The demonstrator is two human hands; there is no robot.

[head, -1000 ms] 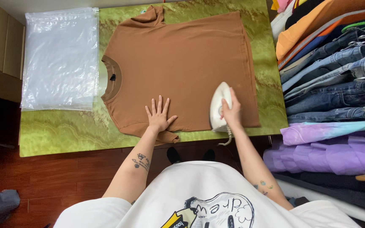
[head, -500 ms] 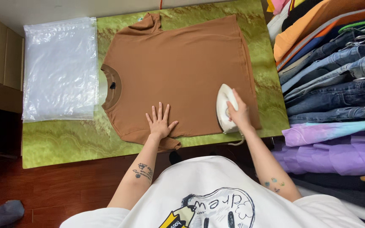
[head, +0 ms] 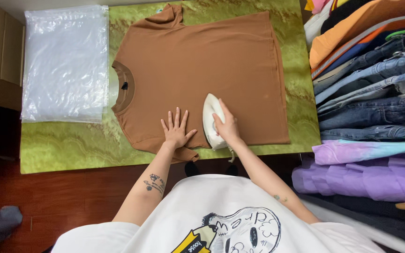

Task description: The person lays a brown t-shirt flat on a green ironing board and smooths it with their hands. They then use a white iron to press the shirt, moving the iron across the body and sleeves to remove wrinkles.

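The right hand is clasped around a white iron at lower centre of a brown shirt; the left hand lies flat, fingers spread, just beside it.

A brown t-shirt lies flat across the middle of the green table, collar toward the left edge. A white iron stands on its near hem.

1. A brown T-shirt lies flat on the green marbled table, collar toward 9 o'clock.
2. The left hand presses flat on the shirt's near edge.
3. The right hand grips a white iron, just beside the left hand at 3 o'clock.
4. Clear plastic bags lie at 10 o'clock.
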